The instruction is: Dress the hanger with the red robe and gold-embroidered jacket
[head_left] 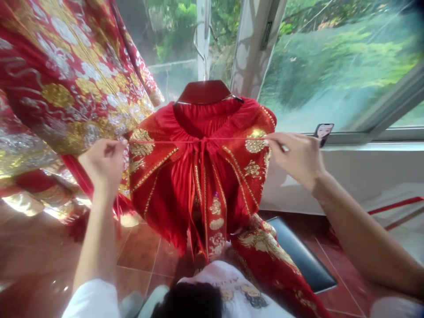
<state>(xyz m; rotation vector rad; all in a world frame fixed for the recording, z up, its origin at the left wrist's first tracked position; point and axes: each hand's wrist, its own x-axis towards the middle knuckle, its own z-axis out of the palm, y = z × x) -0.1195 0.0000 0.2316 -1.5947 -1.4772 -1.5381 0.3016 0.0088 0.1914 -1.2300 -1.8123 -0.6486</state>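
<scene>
Red garment (180,176) on hanger (205,70) | our left hand (102,161) and right hand (296,154) pinch red cord (165,141) taut across its front | tying seems partway, ends unsecured

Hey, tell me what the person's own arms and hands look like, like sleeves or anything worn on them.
The left hand and right hand are ungloved, with no watch or bracelet visible. Both forearms are bare; white sleeves show at the bottom of the picture.
</scene>
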